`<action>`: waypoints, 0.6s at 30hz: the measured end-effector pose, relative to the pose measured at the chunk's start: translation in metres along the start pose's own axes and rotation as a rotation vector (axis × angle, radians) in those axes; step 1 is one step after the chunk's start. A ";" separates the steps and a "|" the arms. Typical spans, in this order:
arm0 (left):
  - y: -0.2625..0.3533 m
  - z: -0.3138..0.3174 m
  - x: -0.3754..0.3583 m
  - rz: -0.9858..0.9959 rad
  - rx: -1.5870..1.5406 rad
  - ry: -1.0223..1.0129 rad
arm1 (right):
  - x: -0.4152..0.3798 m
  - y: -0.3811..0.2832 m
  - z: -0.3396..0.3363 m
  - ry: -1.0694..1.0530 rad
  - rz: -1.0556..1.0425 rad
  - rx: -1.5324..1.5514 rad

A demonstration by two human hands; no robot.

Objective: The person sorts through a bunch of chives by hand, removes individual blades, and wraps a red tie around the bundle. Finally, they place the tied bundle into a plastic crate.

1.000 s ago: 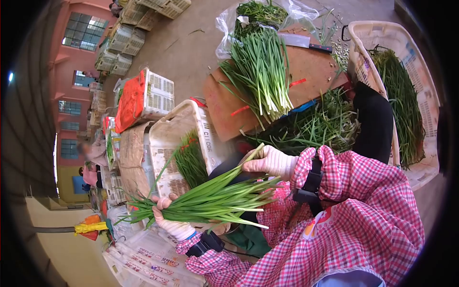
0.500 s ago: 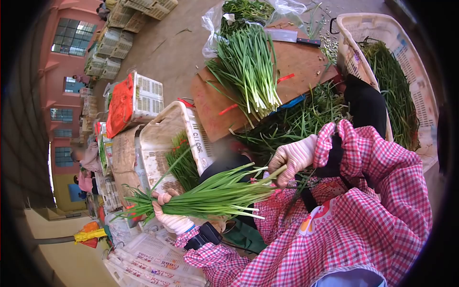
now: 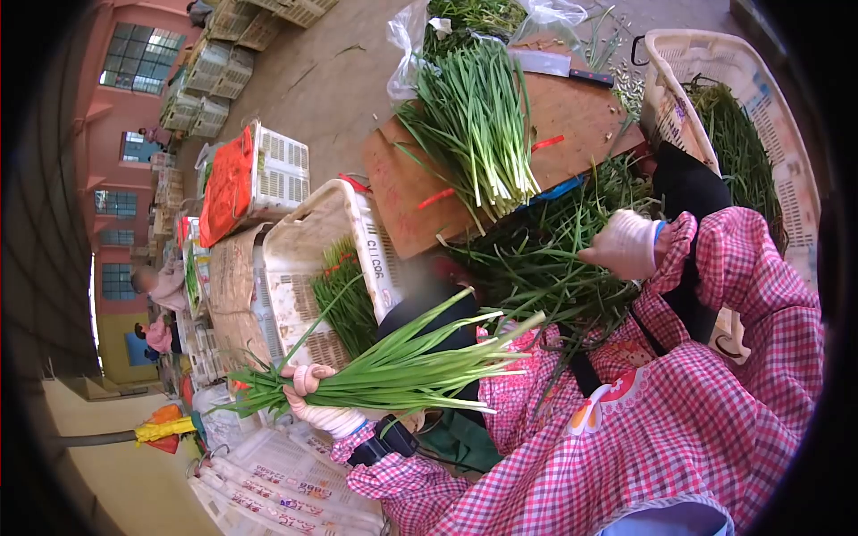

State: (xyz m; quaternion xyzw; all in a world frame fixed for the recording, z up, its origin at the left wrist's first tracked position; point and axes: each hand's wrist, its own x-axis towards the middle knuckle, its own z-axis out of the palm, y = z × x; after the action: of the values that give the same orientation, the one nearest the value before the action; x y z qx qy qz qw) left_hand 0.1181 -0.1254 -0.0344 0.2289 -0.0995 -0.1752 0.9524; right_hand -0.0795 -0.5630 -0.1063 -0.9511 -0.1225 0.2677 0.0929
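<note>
My left hand (image 3: 311, 393), in a pale glove with bare fingertips, is closed round a bunch of garlic chives (image 3: 402, 371). The bunch lies sideways over my lap, white-green stem ends to the right, leaf tips to the left. My right hand (image 3: 626, 244) is apart from the bunch, over a heap of loose green leaves (image 3: 554, 255). Its fingers look curled and slightly blurred; anything in them is hidden. Ahead, a larger pile of chives (image 3: 478, 125) rests on a brown board (image 3: 398, 192), stem ends towards me.
A knife (image 3: 559, 67) lies on the board's far side. Left of the board stands a white crate (image 3: 295, 259) with tied chives (image 3: 344, 295); at right is another crate (image 3: 688, 49) of greens. Clear plastic bags (image 3: 407, 54) lie beyond. Stacked crates and people occupy the far left.
My right hand has let go of the stem ends and moved right and up over the loose leaves. My left hand still holds the bunch, whose stem ends now fan out freely.
</note>
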 end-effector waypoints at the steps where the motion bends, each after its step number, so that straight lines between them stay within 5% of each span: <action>1: -0.006 0.004 0.000 0.027 -0.016 0.001 | 0.010 -0.010 -0.002 0.127 -0.041 0.086; 2: -0.013 0.008 0.000 0.041 -0.008 -0.009 | 0.024 -0.021 0.000 0.263 -0.090 0.167; 4: -0.015 0.020 0.001 0.231 0.407 0.381 | 0.052 -0.046 0.001 0.464 -0.207 0.433; 6: -0.021 0.040 0.001 0.062 0.022 0.203 | 0.072 -0.075 -0.008 0.435 -0.176 0.651; 10: -0.022 0.046 0.005 -0.016 0.200 -0.023 | 0.114 -0.106 0.011 0.393 -0.239 1.010; 14: -0.024 0.052 0.005 -0.048 0.211 -0.130 | 0.103 -0.110 0.000 0.143 -0.042 1.594; 18: -0.026 0.045 0.005 -0.047 0.216 -0.116 | 0.092 -0.107 0.001 0.281 0.112 1.858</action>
State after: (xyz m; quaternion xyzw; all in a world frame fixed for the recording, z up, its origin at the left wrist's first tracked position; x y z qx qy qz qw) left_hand 0.1035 -0.1669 -0.0065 0.3218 -0.1671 -0.1986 0.9105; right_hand -0.0238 -0.4353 -0.1262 -0.5241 0.1983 0.1453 0.8154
